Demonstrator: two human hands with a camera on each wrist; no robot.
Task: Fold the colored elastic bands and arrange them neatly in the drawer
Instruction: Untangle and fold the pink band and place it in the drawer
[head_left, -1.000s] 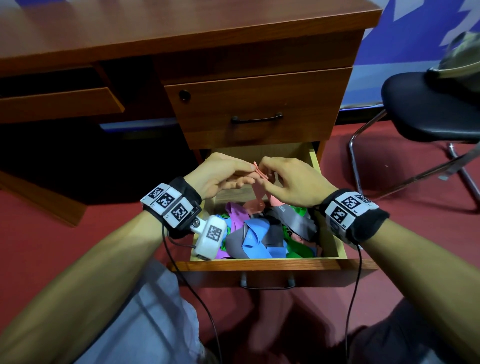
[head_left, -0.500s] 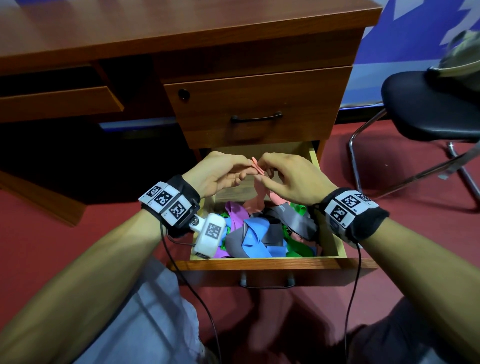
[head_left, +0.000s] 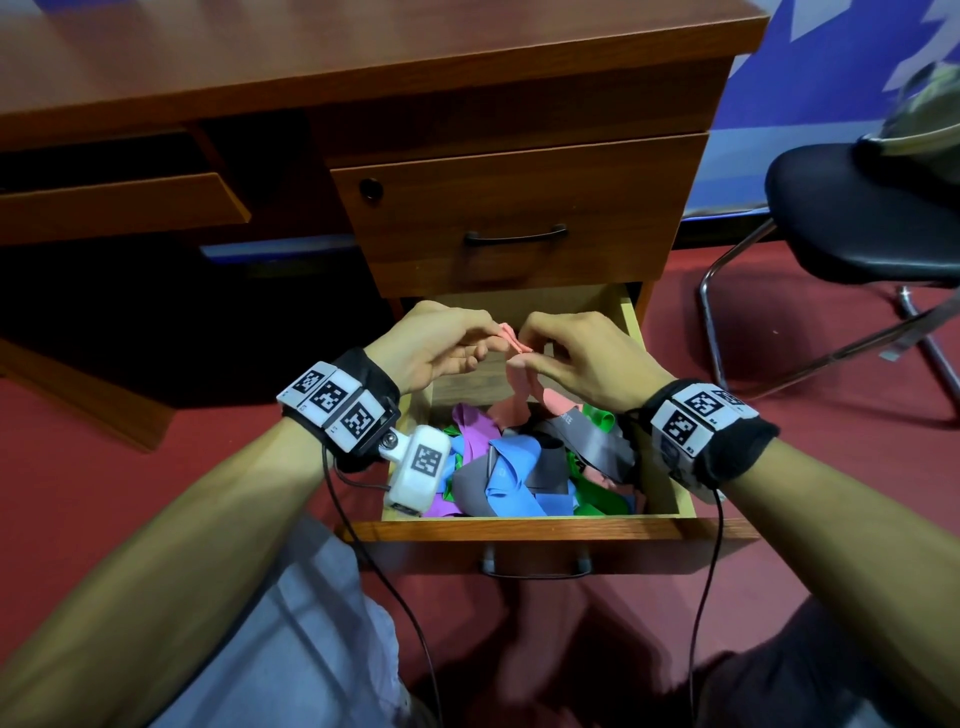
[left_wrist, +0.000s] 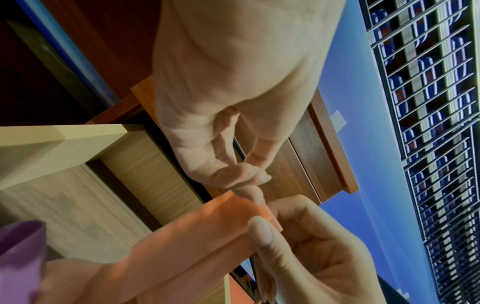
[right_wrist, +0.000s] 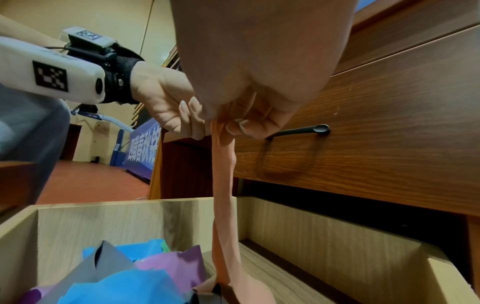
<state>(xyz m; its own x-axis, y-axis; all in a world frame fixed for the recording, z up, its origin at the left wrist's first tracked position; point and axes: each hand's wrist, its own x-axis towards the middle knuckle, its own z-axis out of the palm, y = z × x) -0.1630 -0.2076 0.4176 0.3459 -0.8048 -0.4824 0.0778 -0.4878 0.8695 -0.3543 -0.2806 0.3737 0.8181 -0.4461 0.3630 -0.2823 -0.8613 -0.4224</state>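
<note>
Both hands meet above the back of the open drawer (head_left: 519, 527). My left hand (head_left: 441, 343) and my right hand (head_left: 576, 358) pinch the top end of a pink elastic band (head_left: 511, 340) between their fingertips. The pink elastic band (right_wrist: 223, 195) hangs down from the fingers into the drawer (right_wrist: 124, 224). In the left wrist view the pink elastic band (left_wrist: 197, 228) lies flat between both thumbs. A tangled heap of blue, grey, purple and green bands (head_left: 519, 467) fills the front half of the drawer.
The closed upper drawer (head_left: 514, 213) with its black handle stands just behind the hands. The desk top (head_left: 311, 57) overhangs it. A black chair (head_left: 862, 218) stands at the right on the red floor. My knees are under the drawer front.
Both hands have shifted slightly on the pink band's top end, drawing its edges together. The heap in the drawer has not moved.
</note>
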